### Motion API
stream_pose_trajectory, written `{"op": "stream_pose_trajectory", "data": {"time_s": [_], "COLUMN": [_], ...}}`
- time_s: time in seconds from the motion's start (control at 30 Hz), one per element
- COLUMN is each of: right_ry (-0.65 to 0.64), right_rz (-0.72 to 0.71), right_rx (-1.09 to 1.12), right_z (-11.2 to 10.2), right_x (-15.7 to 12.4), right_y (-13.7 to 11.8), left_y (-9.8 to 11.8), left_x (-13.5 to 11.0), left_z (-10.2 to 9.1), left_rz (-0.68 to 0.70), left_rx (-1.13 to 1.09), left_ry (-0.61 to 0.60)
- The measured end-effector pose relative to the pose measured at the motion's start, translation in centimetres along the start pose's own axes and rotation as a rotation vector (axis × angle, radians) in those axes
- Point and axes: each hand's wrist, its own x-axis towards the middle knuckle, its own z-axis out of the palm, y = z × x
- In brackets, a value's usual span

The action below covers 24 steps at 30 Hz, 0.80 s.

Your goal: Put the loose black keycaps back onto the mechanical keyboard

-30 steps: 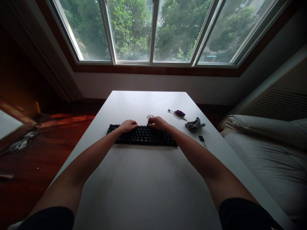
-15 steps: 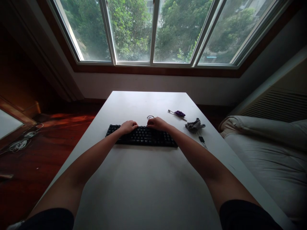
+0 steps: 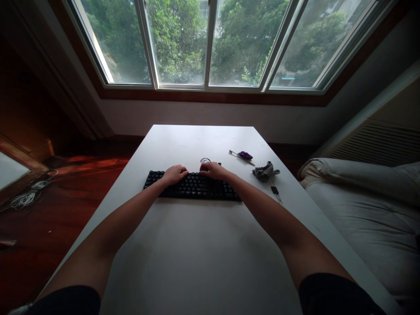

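A black keyboard (image 3: 193,188) lies on the white table (image 3: 203,245), its keys facing up. My left hand (image 3: 176,174) rests over its far left part, fingers curled and closed on the keyboard. At the far edge, right of the middle, my right hand (image 3: 212,170) bends over the keys with thumb and fingers together. What sits between those fingertips is too small to make out. Just behind them shows a small thin loop (image 3: 205,160), partly hidden by the hand. My right forearm covers part of the keyboard's right end.
Right of the keyboard lie a thin brush-like stick (image 3: 241,157), a purple bundle (image 3: 245,155), a crumpled grey cloth (image 3: 265,172) and a small black piece with a pale cord (image 3: 274,190). A padded pale seat (image 3: 357,210) stands along the table's right side. Cables (image 3: 24,200) lie on the left floor.
My right hand has dipped slightly toward the keys, and a small dark bit now shows behind it. My left hand stays on the keyboard. The view has shifted a little.
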Motion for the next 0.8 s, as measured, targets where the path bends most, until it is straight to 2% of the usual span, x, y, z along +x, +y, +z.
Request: {"op": "stream_pose_trajectory", "data": {"time_s": [0.17,0.6,0.67,0.8], "right_ry": [0.026,-0.044,0.018,0.276], "right_rz": [0.132,0.135,0.146,0.188], "right_rx": [0.043,0.045,0.015,-0.173], "right_z": [0.4,1.0,0.6,-0.5], "right_x": [0.5,1.0,1.0,0.9], "right_y": [0.6,1.3,1.4,2.2], "left_y": [0.1,0.8,0.8,0.7], "left_x": [-0.1,-0.4,-0.4,-0.3], "left_z": [0.0,-0.5,-0.5,-0.4], "left_rz": [-0.02,-0.051,-0.047,-0.058], "left_rx": [0.001,0.011,0.016,0.023], "left_ry": [-0.005,0.0,0.004,0.001]}}
